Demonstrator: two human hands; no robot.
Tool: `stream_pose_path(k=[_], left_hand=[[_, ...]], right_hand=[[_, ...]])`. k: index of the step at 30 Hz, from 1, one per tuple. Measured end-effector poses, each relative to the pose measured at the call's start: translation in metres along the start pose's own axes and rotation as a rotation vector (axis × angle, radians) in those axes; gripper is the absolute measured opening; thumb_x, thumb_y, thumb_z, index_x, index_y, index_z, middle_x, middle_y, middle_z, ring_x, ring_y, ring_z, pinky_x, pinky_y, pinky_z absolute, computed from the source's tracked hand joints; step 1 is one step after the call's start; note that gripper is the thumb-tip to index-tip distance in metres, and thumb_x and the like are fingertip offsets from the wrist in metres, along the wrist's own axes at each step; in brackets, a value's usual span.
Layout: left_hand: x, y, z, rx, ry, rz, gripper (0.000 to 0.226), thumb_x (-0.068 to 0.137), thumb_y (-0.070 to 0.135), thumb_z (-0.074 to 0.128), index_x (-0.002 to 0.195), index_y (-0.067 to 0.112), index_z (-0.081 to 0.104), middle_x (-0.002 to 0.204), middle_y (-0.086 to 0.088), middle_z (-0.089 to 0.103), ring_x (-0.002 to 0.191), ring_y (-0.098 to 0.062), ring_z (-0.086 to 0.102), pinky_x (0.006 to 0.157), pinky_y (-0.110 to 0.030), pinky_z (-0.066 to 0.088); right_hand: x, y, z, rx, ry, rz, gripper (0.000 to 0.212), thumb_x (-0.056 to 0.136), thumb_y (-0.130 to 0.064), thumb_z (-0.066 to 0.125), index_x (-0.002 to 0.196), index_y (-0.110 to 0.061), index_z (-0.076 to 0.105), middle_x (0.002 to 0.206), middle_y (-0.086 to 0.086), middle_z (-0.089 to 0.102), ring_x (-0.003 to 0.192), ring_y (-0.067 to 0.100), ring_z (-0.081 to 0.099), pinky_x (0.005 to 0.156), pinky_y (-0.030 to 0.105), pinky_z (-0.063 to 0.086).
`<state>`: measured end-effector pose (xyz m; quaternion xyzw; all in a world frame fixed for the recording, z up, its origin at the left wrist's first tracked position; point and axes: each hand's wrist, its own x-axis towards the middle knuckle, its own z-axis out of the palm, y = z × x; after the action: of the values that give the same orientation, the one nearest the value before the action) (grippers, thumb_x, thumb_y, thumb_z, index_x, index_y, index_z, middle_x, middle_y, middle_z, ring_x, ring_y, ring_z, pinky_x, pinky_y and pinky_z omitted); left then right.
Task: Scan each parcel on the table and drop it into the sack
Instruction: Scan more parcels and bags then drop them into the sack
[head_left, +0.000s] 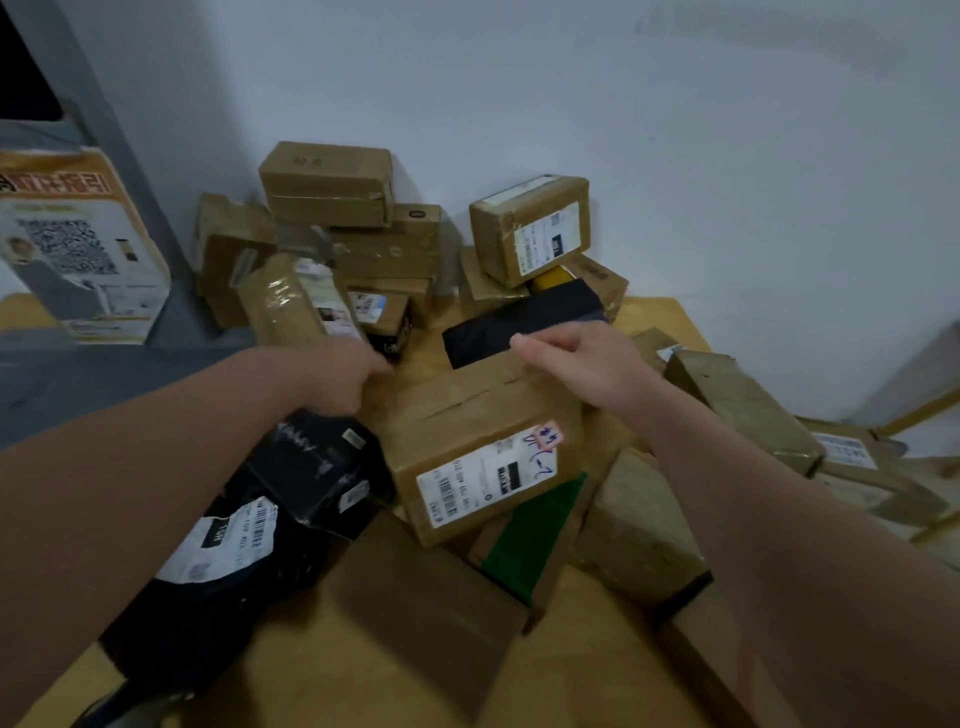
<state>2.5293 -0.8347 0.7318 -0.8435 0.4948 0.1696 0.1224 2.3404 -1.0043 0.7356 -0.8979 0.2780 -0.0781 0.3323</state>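
Our left hand (337, 376) is motion-blurred at the parcel's (467, 415) far left corner, so we cannot tell whether it grips. Our right hand (587, 369) curls its fingers over the far top edge, holding it. The parcel's underside is buried among other boxes mid-table (662, 317). Its long axis runs left to right, rising slightly rightward; its label (483, 480) faces us

Made out "TSH 159 40…" beside a barcode on the white label (485, 483) of the cardboard box (467, 410) at frame centre, plus blue handwriting too loose to read. Found "TSH" again on the black bag (208, 608), lower left. Saw a QR code (70, 247) on the carton (104, 301), upper left; banner characters too blurred to read.
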Motion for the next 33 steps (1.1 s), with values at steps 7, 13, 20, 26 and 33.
stream_pose_path(k=[7,13,20,26,33], left_hand=[[0.021,0.122,-0.031,-0.273,0.395,0.254,0.045,0.095,0.024,0.051,0.140,0.023,0.049,0.142,-0.003,0.047,0.130,-0.023,0.044,0.107,-0.038,0.038],[0.035,0.225,-0.022,-0.017,0.169,0.411,0.085,0.081,0.069,0.055,0.151,0.035,0.020,0.160,0.001,0.015,0.147,-0.026,0.012,0.116,-0.058,0.005],[0.041,0.275,0.003,0.412,-0.073,0.520,0.122,0.060,0.079,0.066,0.154,0.021,0.014,0.156,-0.003,0.026,0.143,-0.027,0.024,0.115,-0.063,0.002],[0.031,0.238,0.024,0.289,-0.029,0.553,0.099,0.065,0.034,0.084,0.144,0.027,0.025,0.128,0.001,0.043,0.116,-0.020,0.046,0.096,-0.044,0.047],[0.004,0.182,0.039,0.208,-0.112,0.493,0.096,0.068,0.012,0.080,0.141,0.042,0.025,0.136,0.009,0.034,0.127,-0.015,0.033,0.101,-0.041,0.044]], right_hand=[[-0.043,0.098,-0.079,-0.142,0.365,0.400,0.054,0.087,-0.061,0.056,0.127,-0.025,0.063,0.135,0.005,0.058,0.124,0.027,0.050,0.105,0.041,0.038],[-0.076,0.195,-0.104,-0.146,0.252,0.743,0.099,0.068,-0.085,0.052,0.148,-0.027,0.038,0.152,0.015,0.036,0.142,0.037,0.028,0.116,0.054,0.018],[-0.078,0.216,-0.095,0.116,0.176,0.623,0.085,0.057,-0.087,0.060,0.123,-0.033,0.067,0.142,0.009,0.050,0.131,0.031,0.045,0.115,0.046,0.031],[-0.078,0.193,-0.077,0.058,0.092,0.573,0.103,0.044,-0.091,0.056,0.131,-0.037,0.059,0.148,0.007,0.029,0.139,0.031,0.030,0.115,0.052,0.024],[-0.086,0.156,-0.036,-0.213,-0.034,0.456,0.087,0.073,-0.072,0.061,0.147,-0.034,0.035,0.156,0.003,0.018,0.138,0.031,0.034,0.107,0.047,0.035]])
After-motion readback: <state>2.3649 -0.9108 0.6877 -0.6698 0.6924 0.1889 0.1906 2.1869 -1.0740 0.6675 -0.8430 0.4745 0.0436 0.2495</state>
